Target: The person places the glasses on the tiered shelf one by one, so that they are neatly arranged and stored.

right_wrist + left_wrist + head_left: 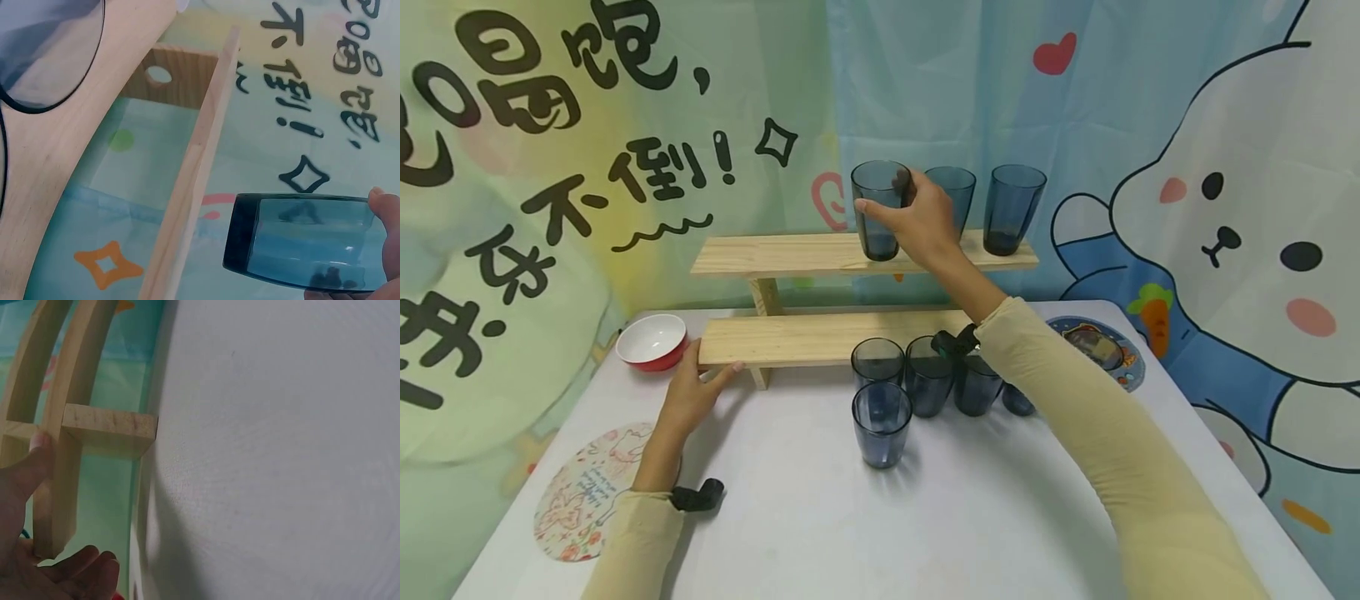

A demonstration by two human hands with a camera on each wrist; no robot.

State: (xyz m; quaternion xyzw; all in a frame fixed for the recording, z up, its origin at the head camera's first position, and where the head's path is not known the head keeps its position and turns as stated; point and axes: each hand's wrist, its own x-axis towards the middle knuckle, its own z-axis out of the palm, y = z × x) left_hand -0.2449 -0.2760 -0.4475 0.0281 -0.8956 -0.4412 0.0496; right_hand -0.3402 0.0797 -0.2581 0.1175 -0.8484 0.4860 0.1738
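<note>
My right hand grips a blue glass near its rim, upright at the upper level of the wooden shelf. In the right wrist view, fingers pinch that glass, and a gap shows between its base and the upper board. Two similar glasses stand right of it on the upper board. My left hand holds the left end of the lower board; the left wrist view shows the thumb against the wood and the fingers round its end.
Several blue glasses stand on the white table before the lower board, one glass nearer the front. A red-and-white bowl is at the back left, a floral round mat at the left, and a blue patterned mat at the right.
</note>
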